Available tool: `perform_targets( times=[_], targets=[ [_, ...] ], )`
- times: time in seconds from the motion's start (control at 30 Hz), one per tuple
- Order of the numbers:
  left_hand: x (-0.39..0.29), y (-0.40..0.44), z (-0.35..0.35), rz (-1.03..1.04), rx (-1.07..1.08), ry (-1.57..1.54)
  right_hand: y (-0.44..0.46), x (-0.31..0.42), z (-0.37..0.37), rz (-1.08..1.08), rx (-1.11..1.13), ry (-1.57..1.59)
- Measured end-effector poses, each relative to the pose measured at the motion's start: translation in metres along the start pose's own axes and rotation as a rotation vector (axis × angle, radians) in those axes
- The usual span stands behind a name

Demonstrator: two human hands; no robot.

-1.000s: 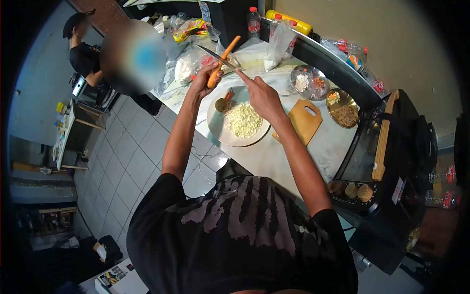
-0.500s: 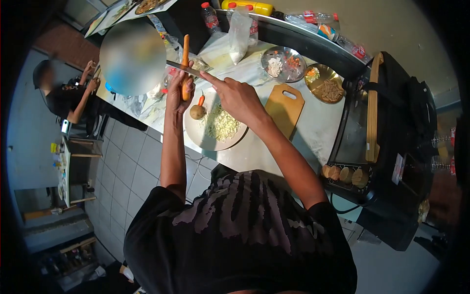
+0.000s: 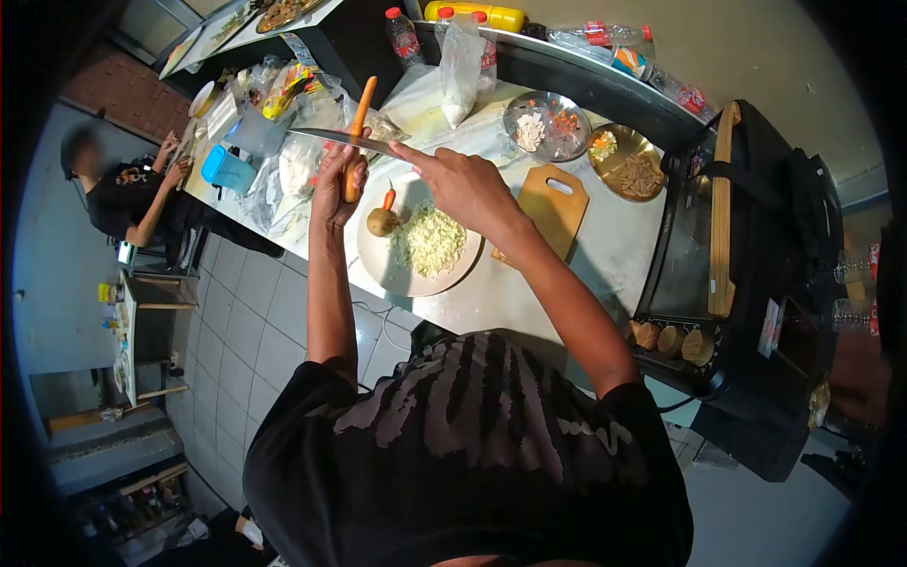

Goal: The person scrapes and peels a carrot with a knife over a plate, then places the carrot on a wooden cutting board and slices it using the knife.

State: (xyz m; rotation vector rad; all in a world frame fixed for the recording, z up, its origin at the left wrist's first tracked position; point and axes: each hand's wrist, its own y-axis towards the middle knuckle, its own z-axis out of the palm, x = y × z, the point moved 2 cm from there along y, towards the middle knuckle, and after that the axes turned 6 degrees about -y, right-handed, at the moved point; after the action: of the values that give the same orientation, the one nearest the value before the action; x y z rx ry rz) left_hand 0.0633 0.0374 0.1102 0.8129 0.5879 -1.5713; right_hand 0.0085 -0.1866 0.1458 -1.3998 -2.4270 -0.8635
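A long orange carrot (image 3: 363, 106) stands upright in my left hand (image 3: 337, 181), fingers wrapped round its lower part. My right hand (image 3: 465, 189) grips a knife (image 3: 321, 134) by its handle, the index finger stretched along it. The blade lies across the carrot just above my left fingers. Below the hands is a round plate (image 3: 389, 274) with a heap of finely chopped pale vegetable (image 3: 433, 244), a brown potato-like piece (image 3: 382, 222) and a small orange-red chilli or carrot (image 3: 389, 198). To the right of it lies a wooden cutting board (image 3: 556, 210), partly behind my right forearm.
A metal tray (image 3: 548, 142) and a gold-toned plate (image 3: 652, 156) hold cut food at the back. A black oven (image 3: 756, 246) stands at the right. Plastic bags and a blue container (image 3: 227, 172) lie left. Another person (image 3: 123, 189) is at the table's far left.
The knife blade has swung to point more to the left, and the carrot leans slightly right at its top. Both hands keep their hold.
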Motion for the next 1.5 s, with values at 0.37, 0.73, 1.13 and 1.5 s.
perform_targets(
  times=[0.37,0.73,1.13,1.5],
  targets=[
    [0.002,-0.035,-0.008,0.059,-0.116,-0.077,0.0,0.032,-0.014,-0.311,-0.14,0.165],
    [0.013,-0.036,-0.02,-0.004,-0.116,0.007,-0.006,-0.02,0.039,-0.089,-0.138,0.278],
    [-0.03,-0.026,-0.02,-0.002,-0.369,0.48,-0.173,-0.096,0.088,0.767,-0.227,1.326],
    [-0.019,0.0,0.011,-0.007,-0.337,0.324,-0.024,-0.051,0.0,0.105,-0.277,0.49]
  ],
)
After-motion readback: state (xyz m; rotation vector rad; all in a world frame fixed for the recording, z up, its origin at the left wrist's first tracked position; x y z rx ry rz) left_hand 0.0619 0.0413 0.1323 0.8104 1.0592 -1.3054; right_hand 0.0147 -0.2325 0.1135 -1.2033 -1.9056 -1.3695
